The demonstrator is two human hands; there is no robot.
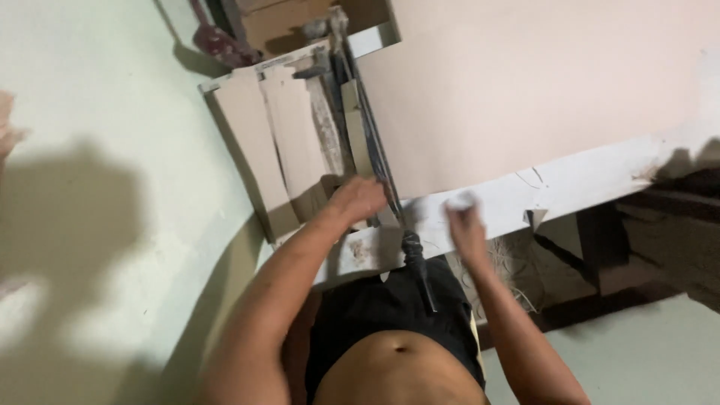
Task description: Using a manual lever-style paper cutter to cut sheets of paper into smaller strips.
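Left hand [358, 199] grips cutter [375, 161], right hand [465, 225] pins tile [517, 90]; loose pin could skew the cut.

A pale, greenish-white smooth floor [112, 112] spreads across the left of the scene and carries a broad soft shadow [67, 225] (the light falls from the right). A white-edged workbench with a large pinkish-beige flat top [525, 82] fills the upper right, its painted edge chipped and cracked. Dark brown wooden framing [637, 240] sits in gloom beneath it.
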